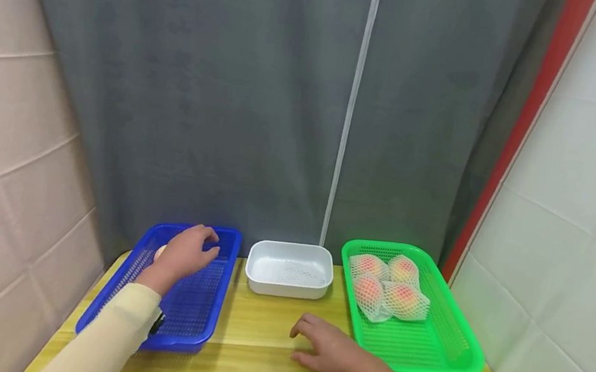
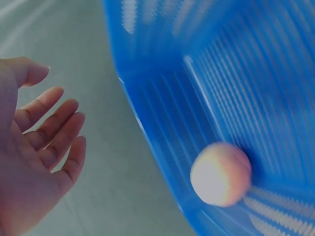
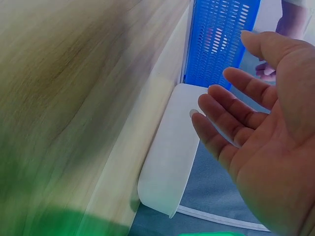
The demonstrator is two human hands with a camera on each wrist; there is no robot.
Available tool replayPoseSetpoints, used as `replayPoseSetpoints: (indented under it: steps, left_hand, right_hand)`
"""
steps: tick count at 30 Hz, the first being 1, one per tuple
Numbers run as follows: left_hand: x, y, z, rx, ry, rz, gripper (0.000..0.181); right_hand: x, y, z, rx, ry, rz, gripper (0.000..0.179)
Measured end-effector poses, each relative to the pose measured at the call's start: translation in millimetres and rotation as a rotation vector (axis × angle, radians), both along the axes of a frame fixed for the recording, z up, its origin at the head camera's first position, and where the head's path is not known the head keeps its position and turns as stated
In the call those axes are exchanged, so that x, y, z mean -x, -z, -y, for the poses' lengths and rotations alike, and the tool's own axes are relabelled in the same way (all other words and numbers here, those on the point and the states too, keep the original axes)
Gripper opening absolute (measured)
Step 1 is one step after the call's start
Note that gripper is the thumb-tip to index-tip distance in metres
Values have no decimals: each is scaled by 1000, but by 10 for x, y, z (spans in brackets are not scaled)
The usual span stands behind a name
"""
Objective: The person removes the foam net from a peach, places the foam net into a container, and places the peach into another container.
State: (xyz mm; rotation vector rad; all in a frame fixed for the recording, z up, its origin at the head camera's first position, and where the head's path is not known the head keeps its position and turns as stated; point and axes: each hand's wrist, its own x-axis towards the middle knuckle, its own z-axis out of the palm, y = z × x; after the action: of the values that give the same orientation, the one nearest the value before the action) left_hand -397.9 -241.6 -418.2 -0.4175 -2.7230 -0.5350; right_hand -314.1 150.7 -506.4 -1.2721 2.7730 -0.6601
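My left hand hovers over the blue basket, its fingers loosely bent around nothing. Inside that basket lies one round pink-and-pale peach; in the head view the hand and wrist mostly cover it. The left wrist view shows the hand apart from the basket wall, palm bare. Over the front of the table, between the white tray and the green basket, my right hand hangs with relaxed fingers and nothing in them. Several peaches in white foam nets sit at the green basket's back left.
All three containers stand on a yellow wooden table, the white tray in the middle at the back. Behind them hangs a grey curtain. Pale fabric walls close in both sides.
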Motion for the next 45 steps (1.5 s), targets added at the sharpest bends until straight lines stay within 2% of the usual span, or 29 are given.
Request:
replayPoseSetpoints:
  steps: [6,11,15,19,24,28,32,36,45]
  left_hand:
    - [-299,-7,-473,-32,85,-34,16]
    - [-574,69,-831,-42,156,-57,13]
    - [-786,135,-1037,-59,192,-36,13]
    - [-919,212,-1171,-69,230,-27,13]
    - [-999,335,-1261,-93,268,-24,15]
    - [-1047,482,-1312,-82,288,-30,16]
    - [-1088,607,-1350,-65,288,4,16]
    - [-1105,642,-1372,-74,276,38,15]
    - [-1065,649,-1405,-80,285,37,13]
  right_hand:
    - [23,-25,20,6,9,-24,28]
    - [31,-13,31,0,8,-28,26]
    - [31,-9,40,6,17,-24,25]
    - [36,-6,44,9,24,-9,24]
    - [31,-12,41,19,25,-16,23]
    - [16,-18,36,29,19,-25,24]
    - [5,-10,27,32,19,-32,24]
    - [4,5,15,32,26,-37,26]
    - [-15,-71,-6,33,37,-41,24]
